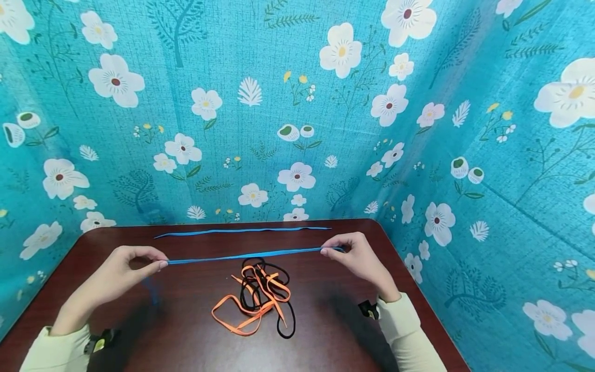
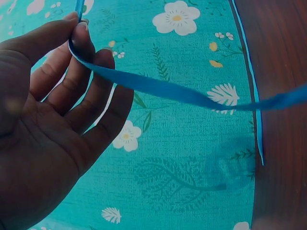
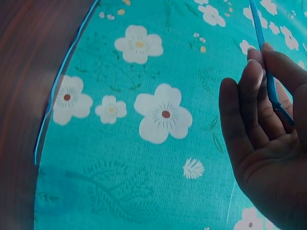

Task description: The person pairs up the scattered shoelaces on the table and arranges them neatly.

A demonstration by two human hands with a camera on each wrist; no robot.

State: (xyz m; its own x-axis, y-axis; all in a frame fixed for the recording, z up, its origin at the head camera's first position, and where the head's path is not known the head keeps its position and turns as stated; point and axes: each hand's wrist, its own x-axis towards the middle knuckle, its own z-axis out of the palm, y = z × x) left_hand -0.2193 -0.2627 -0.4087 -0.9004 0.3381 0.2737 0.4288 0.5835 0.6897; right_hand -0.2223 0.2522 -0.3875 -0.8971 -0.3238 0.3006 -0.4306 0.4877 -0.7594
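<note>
Fingers [image 1: 150,252] of both hands [image 1: 111,269] [image 1: 364,261] pinch a blue lace [image 1: 252,255] near the farther lace [image 1: 209,231], seemingly straightening it; lowering needs even tension.

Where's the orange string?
In the head view, the orange string lies centrally on the table, tangled with the black cord, nearer the camera than the stretched blue string.

No readable text, label, brand, number or sign in head, left wrist or right wrist view. Small yellowish mark [image 1: 98,345] on dark wrist gear [image 1: 108,336], lower left of head frame, too small to tell if lettering.
</note>
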